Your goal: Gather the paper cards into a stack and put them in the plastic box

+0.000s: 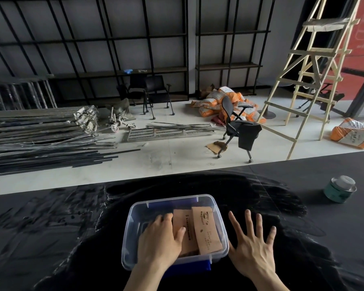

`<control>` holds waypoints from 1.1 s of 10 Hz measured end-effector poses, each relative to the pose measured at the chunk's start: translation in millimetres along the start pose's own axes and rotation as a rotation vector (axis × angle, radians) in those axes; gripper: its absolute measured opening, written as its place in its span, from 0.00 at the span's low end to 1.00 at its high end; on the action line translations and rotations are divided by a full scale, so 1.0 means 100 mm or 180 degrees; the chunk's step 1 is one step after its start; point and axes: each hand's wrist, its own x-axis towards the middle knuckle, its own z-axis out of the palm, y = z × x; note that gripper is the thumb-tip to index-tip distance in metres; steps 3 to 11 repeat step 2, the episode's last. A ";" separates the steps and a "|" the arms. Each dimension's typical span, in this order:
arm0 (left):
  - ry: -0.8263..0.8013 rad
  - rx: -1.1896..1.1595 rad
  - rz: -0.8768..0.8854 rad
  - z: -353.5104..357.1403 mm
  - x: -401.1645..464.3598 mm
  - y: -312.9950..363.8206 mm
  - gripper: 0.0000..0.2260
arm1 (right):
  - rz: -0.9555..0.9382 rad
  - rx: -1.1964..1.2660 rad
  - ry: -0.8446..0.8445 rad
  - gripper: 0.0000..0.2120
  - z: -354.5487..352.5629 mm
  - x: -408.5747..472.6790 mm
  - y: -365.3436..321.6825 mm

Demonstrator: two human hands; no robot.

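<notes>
A clear plastic box with blue clips sits on the black table in front of me. Inside it lie brown paper cards, printed with dark text, in a loose overlapping pile toward the box's right side. My left hand reaches into the box and rests flat on the left part of the cards, thumb on top of them. Just right of the box, my right hand is spread with fingers apart over the table, holding nothing.
A green-and-white tin stands on the table at the far right. The black table top stretches to both sides. Beyond its far edge are the floor, metal bars, chairs, orange sacks and a wooden ladder.
</notes>
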 end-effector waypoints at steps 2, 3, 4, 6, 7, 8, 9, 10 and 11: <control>0.0034 0.0238 0.0278 -0.08 -0.17 -0.15 0.34 | -0.0044 -0.0128 -0.0350 0.38 -0.10 0.02 -0.01; 0.0034 0.0238 0.0278 -0.08 -0.17 -0.15 0.34 | -0.0044 -0.0128 -0.0350 0.38 -0.10 0.02 -0.01; 0.0034 0.0238 0.0278 -0.08 -0.17 -0.15 0.34 | -0.0044 -0.0128 -0.0350 0.38 -0.10 0.02 -0.01; 0.0034 0.0238 0.0278 -0.08 -0.17 -0.15 0.34 | -0.0044 -0.0128 -0.0350 0.38 -0.10 0.02 -0.01; 0.0034 0.0238 0.0278 -0.08 -0.17 -0.15 0.34 | -0.0044 -0.0128 -0.0350 0.38 -0.10 0.02 -0.01; 0.0034 0.0238 0.0278 -0.08 -0.17 -0.15 0.34 | -0.0044 -0.0128 -0.0350 0.38 -0.10 0.02 -0.01; 0.0034 0.0238 0.0278 -0.08 -0.17 -0.15 0.34 | -0.0044 -0.0128 -0.0350 0.38 -0.10 0.02 -0.01; 0.0034 0.0238 0.0278 -0.08 -0.17 -0.15 0.34 | -0.0044 -0.0128 -0.0350 0.38 -0.10 0.02 -0.01; 0.0034 0.0238 0.0278 -0.08 -0.17 -0.15 0.34 | -0.0044 -0.0128 -0.0350 0.38 -0.10 0.02 -0.01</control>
